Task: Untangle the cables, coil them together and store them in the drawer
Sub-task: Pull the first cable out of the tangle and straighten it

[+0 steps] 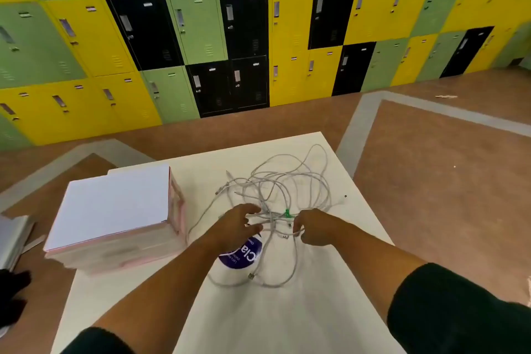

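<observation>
Lying in a loose tangle on the white rectangular desk point(287, 322), the thin grey-white cables point(287, 187) occupy its middle. Their loops reach toward the far edge, and 1 metal-tipped plug end point(251, 276) lies at the near side. A small green clip point(286, 213) sits in the knot between the 2 hands.

Left grip point(238, 224): fingers spread and lightly curved over the left side of the tangle, touching strands without closing on any.

Right grip point(313, 227): fingers curled, pinching a strand at the right side of the knot, near the green clip.

A round purple label with white lettering point(240, 256) lies on the desk under the left wrist, crossed by cable. The pink translucent plastic drawer unit with a white top point(115, 210) stands at the desk's left edge, apart from the cables; blur hides the state of its drawers. Dark sleeves point(459, 310) cover both upper forearms. Metal lockers in yellow, green and black point(290, 37) line the wall beyond the brown floor point(445, 181).
</observation>
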